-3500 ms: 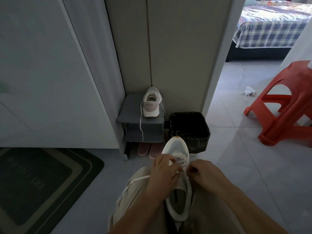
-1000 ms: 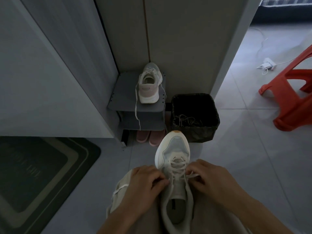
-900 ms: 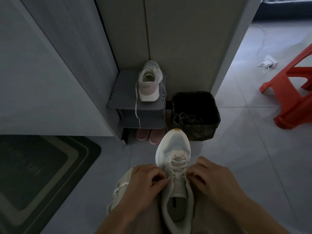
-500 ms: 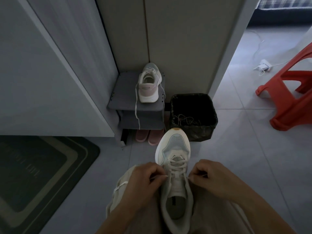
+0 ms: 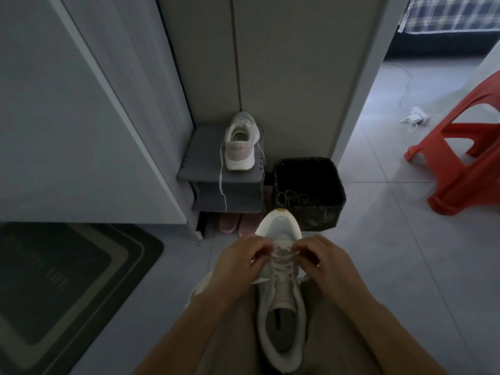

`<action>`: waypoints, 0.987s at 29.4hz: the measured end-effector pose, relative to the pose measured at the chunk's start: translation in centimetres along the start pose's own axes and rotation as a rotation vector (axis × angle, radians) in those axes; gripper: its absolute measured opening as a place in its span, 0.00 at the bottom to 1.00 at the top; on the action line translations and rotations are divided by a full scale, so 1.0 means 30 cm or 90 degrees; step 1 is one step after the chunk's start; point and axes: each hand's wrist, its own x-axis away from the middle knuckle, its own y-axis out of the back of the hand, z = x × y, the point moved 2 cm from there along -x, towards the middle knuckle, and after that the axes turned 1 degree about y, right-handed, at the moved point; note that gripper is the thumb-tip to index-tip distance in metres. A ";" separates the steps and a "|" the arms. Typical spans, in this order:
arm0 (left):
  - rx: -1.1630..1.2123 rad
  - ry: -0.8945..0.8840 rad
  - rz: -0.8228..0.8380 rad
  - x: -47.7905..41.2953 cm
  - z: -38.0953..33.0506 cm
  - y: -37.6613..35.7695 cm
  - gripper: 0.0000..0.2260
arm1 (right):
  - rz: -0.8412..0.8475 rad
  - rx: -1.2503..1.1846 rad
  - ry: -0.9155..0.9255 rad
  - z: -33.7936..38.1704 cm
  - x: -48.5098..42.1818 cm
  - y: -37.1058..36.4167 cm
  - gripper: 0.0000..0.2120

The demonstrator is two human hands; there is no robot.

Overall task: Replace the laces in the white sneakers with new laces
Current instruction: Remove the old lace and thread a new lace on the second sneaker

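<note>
Sneaker [image 5: 281, 299] is lying on the person's lap, toe pointing away, with the lace [image 5: 282, 256] crossing its lower eyelets. Left hand [image 5: 238, 263] and right hand [image 5: 324, 262] are both curling their fingers in, pinching the lace by the toe-end rows. The lace is likely handling soft, light and floppy, so gripping right beside an eyelet or at the stiff tip is looking best. Second sneaker [image 5: 240, 142] is sitting on the grey shelf [image 5: 200, 161], lace dangling.

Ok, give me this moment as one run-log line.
step: lacing sneaker, toe end | left hand: pinches lace | right hand: pinches lace | second sneaker: on shelf, dangling lace | bin: tangled laces inside
</note>
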 end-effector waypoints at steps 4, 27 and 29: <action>-0.055 -0.052 0.010 0.001 -0.004 0.031 0.03 | -0.017 0.028 0.047 0.008 0.009 -0.005 0.05; 0.033 -0.105 -0.041 0.124 -0.017 0.079 0.06 | -0.009 -0.003 0.112 0.096 0.044 0.017 0.09; -0.033 -0.152 -0.020 0.117 -0.027 0.088 0.07 | 0.007 0.072 0.176 0.116 0.043 0.026 0.09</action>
